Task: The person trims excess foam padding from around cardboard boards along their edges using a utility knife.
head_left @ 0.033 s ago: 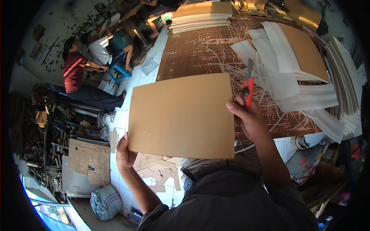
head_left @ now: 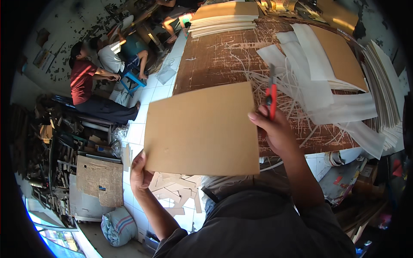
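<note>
A rectangular tan cardboard sheet (head_left: pixel 200 131) is held up in front of me, tilted, its broad face toward me. My left hand (head_left: pixel 140 172) grips its lower left corner, thumb on the front and fingers behind. Beside the right edge, my right hand (head_left: pixel 275 129) is closed round a red utility knife (head_left: pixel 272 99) whose blade end points away from me. The right thumb rests at the sheet's edge; whether the fingers behind also press on it is hidden.
A worn brown worktable (head_left: pixel 206 64) bears thin white strips (head_left: pixel 297 112), white foam sheets (head_left: pixel 314 92) and a stack of cardboard-topped sheets (head_left: pixel 226 21). Cardboard offcuts (head_left: pixel 176 189) litter the tiled floor below. Two people (head_left: pixel 86 77) are at the left, one on a blue stool (head_left: pixel 132 81).
My right hand, with the utility knife, has shifted slightly left. The cardboard sheet's right side has moved a little left and up with it, while my left hand stays nearly in place.
</note>
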`<action>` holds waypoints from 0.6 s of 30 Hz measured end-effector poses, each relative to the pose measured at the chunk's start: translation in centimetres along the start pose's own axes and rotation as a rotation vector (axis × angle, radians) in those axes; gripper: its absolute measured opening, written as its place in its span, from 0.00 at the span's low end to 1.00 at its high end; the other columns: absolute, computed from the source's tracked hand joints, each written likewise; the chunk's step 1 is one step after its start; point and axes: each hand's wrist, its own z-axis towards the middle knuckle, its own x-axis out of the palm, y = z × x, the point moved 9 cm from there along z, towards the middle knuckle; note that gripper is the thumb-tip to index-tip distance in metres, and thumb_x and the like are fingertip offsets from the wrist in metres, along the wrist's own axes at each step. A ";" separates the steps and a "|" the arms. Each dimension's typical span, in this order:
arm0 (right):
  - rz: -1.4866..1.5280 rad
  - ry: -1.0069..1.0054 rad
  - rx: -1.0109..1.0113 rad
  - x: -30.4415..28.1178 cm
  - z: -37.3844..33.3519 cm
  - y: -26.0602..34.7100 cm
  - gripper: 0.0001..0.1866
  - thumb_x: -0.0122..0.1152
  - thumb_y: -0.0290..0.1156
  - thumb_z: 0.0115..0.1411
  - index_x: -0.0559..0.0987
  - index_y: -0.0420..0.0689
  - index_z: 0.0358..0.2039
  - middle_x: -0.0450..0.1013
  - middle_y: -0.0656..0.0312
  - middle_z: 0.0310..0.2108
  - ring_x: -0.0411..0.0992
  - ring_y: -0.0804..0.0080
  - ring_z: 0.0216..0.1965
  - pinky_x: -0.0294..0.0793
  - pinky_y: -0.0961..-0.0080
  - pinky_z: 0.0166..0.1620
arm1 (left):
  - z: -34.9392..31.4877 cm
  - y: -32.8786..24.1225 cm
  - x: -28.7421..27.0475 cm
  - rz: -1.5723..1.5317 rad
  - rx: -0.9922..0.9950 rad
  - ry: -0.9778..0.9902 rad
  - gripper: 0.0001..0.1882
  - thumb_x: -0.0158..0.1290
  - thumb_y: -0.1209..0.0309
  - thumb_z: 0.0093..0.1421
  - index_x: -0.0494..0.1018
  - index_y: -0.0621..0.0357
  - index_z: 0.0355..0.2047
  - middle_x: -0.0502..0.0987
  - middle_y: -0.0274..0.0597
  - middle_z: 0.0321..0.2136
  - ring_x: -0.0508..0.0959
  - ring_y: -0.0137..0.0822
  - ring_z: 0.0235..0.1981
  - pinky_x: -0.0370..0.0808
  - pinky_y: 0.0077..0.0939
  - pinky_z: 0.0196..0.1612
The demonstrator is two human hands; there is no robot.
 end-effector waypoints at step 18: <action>-0.454 -0.118 0.008 -3.8 -1.2 1.6 0.18 0.56 0.40 0.73 0.69 0.41 0.53 0.75 0.61 0.32 0.70 0.82 0.20 0.69 0.81 0.22 | -1.0 2.7 -3.3 0.182 0.035 -0.277 0.17 0.56 0.68 0.70 0.74 0.64 0.55 0.82 0.41 0.39 0.82 0.29 0.40 0.79 0.22 0.40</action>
